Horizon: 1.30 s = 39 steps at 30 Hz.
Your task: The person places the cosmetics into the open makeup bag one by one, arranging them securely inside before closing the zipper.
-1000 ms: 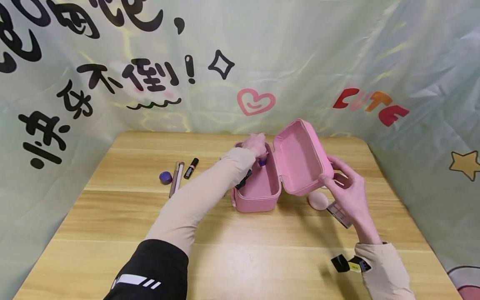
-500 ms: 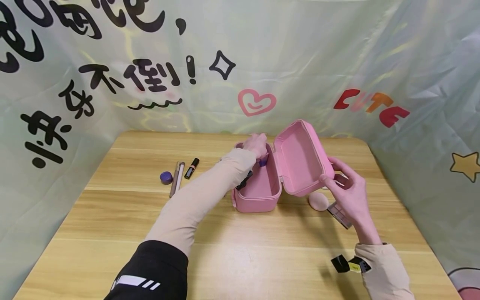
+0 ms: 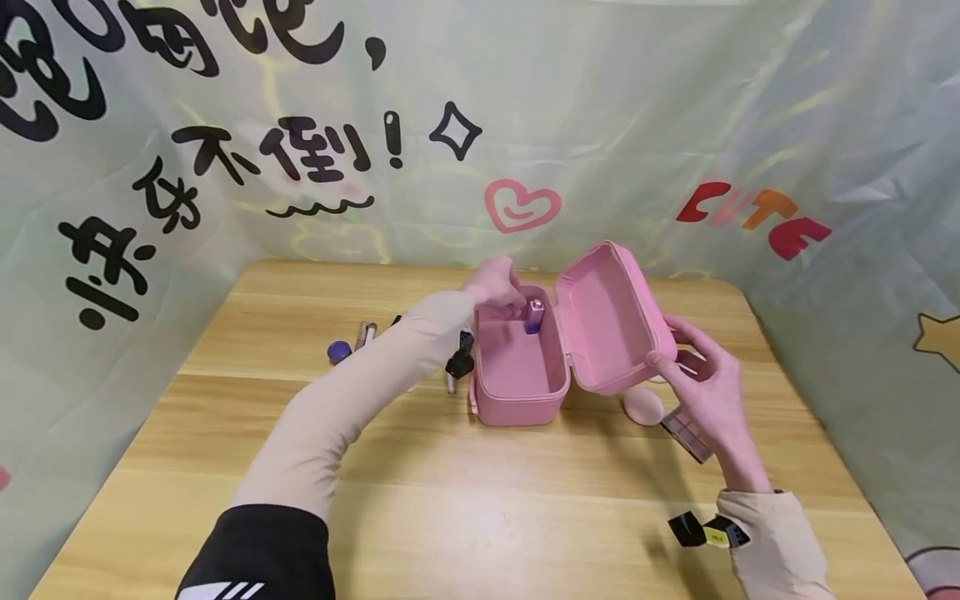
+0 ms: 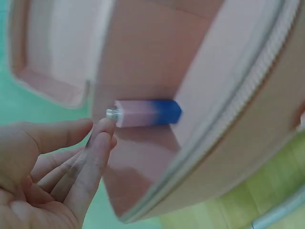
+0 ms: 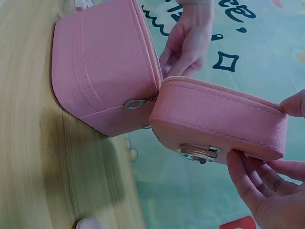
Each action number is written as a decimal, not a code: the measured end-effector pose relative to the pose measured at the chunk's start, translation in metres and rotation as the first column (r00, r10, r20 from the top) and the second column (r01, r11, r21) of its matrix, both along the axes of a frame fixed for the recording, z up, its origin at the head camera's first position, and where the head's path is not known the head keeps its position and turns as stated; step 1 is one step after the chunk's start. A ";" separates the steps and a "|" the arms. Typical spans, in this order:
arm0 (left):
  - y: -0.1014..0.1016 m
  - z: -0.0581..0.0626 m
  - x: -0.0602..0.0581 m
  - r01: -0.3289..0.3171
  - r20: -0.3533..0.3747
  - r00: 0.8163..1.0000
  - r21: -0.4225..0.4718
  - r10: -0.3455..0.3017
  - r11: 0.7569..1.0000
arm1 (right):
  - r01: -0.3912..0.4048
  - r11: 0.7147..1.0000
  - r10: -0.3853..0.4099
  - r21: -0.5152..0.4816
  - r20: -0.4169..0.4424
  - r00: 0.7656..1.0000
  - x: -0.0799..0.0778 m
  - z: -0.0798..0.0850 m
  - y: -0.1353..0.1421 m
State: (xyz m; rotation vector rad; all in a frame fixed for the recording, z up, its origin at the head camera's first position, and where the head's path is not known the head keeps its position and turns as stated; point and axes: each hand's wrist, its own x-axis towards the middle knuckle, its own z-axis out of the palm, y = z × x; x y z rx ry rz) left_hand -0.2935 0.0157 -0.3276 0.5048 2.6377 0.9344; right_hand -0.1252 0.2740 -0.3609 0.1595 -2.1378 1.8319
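Observation:
A pink zippered cosmetic case (image 3: 521, 408) stands on the table with its lid (image 3: 615, 325) swung up to the right. Inside, toward the back, a small pink-and-blue bottle with a silver top (image 3: 534, 317) stands upright; it also shows in the left wrist view as a bottle (image 4: 147, 113). My left hand (image 3: 495, 283) is over the case's back left rim, fingers loosely bent and holding nothing, their tips close to the bottle's top. With thumb and fingers my right hand (image 3: 701, 375) grips the lid's outer edge, also seen from behind as a lid (image 5: 219, 119).
Right of the case lie a round beige puff (image 3: 643, 406) and a palette (image 3: 686, 435). A purple round item (image 3: 339, 352) and slim sticks (image 3: 366, 333) lie to the left, partly behind my left sleeve. A small tube (image 3: 451, 383) is beside the case.
My left hand has let go of the bottle and moved back and left, leaving it standing in the case. The right hand keeps holding the lid.

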 end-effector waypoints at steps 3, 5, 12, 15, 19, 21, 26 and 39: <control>-0.008 0.006 0.001 -0.001 0.036 0.999 0.099 -0.003 0.995 | -0.006 1.000 0.006 -0.007 -0.002 1.000 0.000 0.000 0.000; -0.015 0.010 0.002 -0.022 0.066 0.998 0.196 0.009 0.980 | -0.006 1.000 0.006 -0.005 -0.002 1.000 0.000 0.000 0.000; -0.053 0.018 0.006 -0.095 0.076 0.995 0.373 0.072 0.923 | 0.005 1.000 -0.005 0.003 -0.013 1.000 0.000 -0.001 0.001; -0.071 0.013 0.009 -0.101 0.032 0.995 0.316 0.096 0.943 | 0.010 1.000 -0.010 0.004 -0.016 1.000 0.001 -0.001 0.002; -0.091 -0.001 0.013 -0.110 -0.054 0.991 0.147 0.119 0.983 | 0.006 1.000 -0.006 -0.001 -0.017 1.000 0.001 -0.001 0.002; -0.098 -0.011 0.014 -0.116 -0.091 0.989 0.028 0.118 0.993 | 0.006 1.000 -0.006 -0.001 -0.016 1.000 0.001 -0.001 0.002; -0.104 -0.036 0.019 -0.089 -0.070 0.995 -0.170 0.078 0.982 | -0.001 1.000 0.001 0.010 -0.003 1.000 0.001 -0.001 0.002; -0.132 -0.052 0.013 -0.080 -0.056 0.996 -0.320 0.065 0.944 | 0.017 0.998 -0.016 0.056 -0.009 1.000 0.001 -0.003 0.004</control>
